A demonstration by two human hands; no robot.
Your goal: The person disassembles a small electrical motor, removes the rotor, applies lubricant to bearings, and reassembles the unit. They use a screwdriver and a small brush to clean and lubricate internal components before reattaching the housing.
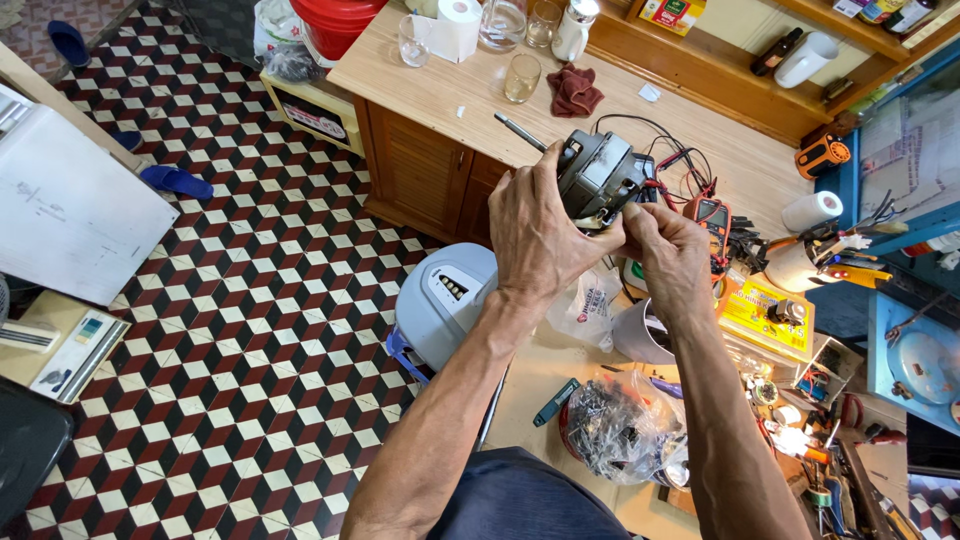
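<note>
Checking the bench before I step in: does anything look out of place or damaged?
Both hands, left hand and right hand, hold a grey motor clear of the wooden table, its wires trailing loose. A grey appliance cover lies tilted by the table edge.

A wooden table (440, 90) carries drinking glasses (521, 77), a paper roll (460, 28) and a maroon cloth (574, 90) at its far end. A multimeter (712, 222) lies right of centre. A grey-blue appliance housing (440, 300) sits at the table's left edge. The floor (250, 330) has a cube-pattern tiling.
</note>
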